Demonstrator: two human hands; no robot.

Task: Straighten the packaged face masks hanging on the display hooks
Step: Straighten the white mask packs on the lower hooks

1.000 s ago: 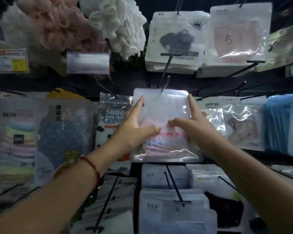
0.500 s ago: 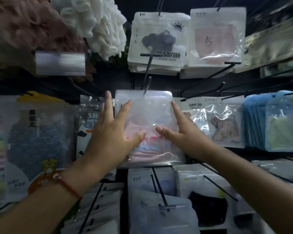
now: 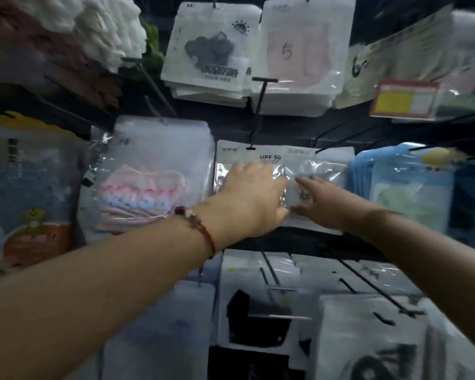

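The whole picture is smeared by motion, so edges and small print are soft. Both hands reach to the middle row of the display, onto the clear mask packs (image 3: 283, 171) hanging from a hook (image 3: 259, 113) right of centre. The left hand (image 3: 251, 200) lies over the left part of the front pack, back toward the camera, so its fingers are hidden and I cannot tell whether they grip the pack or only press on it. The right hand (image 3: 322, 202) comes in from the right with fingers stretched out and loosely spread, touching the crinkled plastic; it does not look closed around anything. The two hands nearly meet and cover what is inside the pack.

A red cord bracelet (image 3: 203, 231) sits on the left wrist.

At the top of the pack "UPF 50" can be read; the small logos beside it are too blurred. To the left hangs a pink mask pack (image 3: 154, 174) with large coloured letters that seem to spell "MASK". Above, a white pack with a dark mask (image 3: 211, 50) bears bold Chinese characters, and next to it a pale pink pack (image 3: 299, 50) has a handwritten figure, a 5 or a 6. A red and yellow price tag (image 3: 405, 100) on the right is unreadable. The blue packs (image 3: 406, 187) at far right and the packs on the lower row (image 3: 261, 305) are cut off or blurred.
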